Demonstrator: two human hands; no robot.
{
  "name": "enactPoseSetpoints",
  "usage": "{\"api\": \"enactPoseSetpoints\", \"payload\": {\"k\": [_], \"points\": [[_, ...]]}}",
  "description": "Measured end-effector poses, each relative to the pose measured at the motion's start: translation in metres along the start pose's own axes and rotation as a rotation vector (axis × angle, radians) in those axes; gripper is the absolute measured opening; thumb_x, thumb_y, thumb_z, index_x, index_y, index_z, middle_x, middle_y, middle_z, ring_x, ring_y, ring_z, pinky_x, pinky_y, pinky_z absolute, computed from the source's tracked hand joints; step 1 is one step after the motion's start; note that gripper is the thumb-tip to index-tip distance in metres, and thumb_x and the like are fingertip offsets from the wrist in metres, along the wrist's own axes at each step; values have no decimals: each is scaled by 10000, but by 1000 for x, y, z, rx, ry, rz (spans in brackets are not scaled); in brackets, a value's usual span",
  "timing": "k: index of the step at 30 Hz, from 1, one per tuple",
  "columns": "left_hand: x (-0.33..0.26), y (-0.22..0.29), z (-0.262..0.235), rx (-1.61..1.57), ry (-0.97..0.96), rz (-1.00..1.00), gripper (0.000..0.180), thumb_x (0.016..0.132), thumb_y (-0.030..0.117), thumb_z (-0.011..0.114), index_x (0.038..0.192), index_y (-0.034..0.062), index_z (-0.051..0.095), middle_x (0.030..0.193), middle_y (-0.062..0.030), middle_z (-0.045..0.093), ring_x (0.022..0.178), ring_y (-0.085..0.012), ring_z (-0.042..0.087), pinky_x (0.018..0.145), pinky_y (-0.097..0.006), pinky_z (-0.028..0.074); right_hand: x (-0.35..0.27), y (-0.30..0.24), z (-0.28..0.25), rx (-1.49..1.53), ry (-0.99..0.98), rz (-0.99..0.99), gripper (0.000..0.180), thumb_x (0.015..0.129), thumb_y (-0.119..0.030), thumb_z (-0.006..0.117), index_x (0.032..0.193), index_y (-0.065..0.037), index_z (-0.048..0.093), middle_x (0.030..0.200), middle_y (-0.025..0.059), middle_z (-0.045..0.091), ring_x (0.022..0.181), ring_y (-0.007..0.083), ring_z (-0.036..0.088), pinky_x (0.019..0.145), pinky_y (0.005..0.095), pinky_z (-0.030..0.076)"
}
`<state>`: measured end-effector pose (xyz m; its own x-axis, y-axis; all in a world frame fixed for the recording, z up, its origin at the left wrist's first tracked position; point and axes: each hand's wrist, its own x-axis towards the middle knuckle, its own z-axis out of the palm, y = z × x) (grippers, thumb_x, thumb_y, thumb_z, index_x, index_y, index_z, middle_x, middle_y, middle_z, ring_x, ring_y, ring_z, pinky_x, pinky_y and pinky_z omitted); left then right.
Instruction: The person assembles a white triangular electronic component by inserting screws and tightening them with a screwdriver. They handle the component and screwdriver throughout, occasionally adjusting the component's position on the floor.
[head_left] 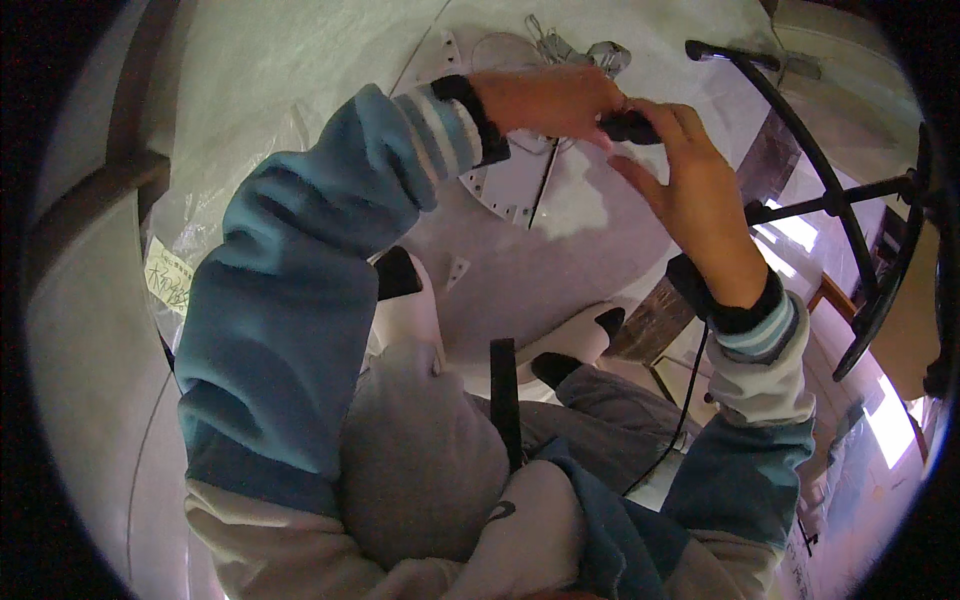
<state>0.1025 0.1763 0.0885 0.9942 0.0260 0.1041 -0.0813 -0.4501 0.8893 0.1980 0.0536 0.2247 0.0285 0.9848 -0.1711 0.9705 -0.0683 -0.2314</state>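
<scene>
Both my hands meet above the pale surface at the upper middle. Between them is a small dark object (632, 127), black and rounded; its exact kind cannot be made out. My right hand (705, 190) grips its right end, fingers curled over the top and the thumb apart below. At its left end, my left hand (555, 105) is closed, its fingertips pressed together against it and partly hidden. Below the hands lies a flat grey plate (510, 185) with a dark slit and small holes along its edge. Just beyond them sits a clump of grey metal hardware (605, 55).
A black tubular frame (845, 190) stands at the right. Clear plastic wrapping (270, 150) with a pale label (168, 275) lies at the left. Small white perforated brackets (457, 272) rest near my feet. A black cable (690, 400) hangs by my right sleeve.
</scene>
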Motion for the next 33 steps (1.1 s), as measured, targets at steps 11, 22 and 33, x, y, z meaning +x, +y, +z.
{"api": "enactPoseSetpoints", "payload": {"k": [11,22,33], "points": [[-8,2,18,-30,124,82,380,734,287,727,998,58,577,752,-159,612,753,-345,609,671,-423,471,-5,3,11,-178,7,-56,260,801,-121,616,1042,-61,537,972,129,540,871,298,599,637,377,526],[-13,1,21,113,124,49,371,751,281,719,965,30,551,777,-157,613,777,-356,606,665,-434,461,5,-12,-4,-150,-340,539,305,846,-249,644,1030,-31,537,1016,221,585,865,351,624,703,395,520],[-14,-3,9,-55,32,119,302,724,159,724,921,5,554,678,-153,601,671,-349,607,589,-407,454,-7,1,-3,-71,-180,-55,323,830,-39,578,1150,-53,540,1043,216,536,853,373,603,727,421,510]]}}
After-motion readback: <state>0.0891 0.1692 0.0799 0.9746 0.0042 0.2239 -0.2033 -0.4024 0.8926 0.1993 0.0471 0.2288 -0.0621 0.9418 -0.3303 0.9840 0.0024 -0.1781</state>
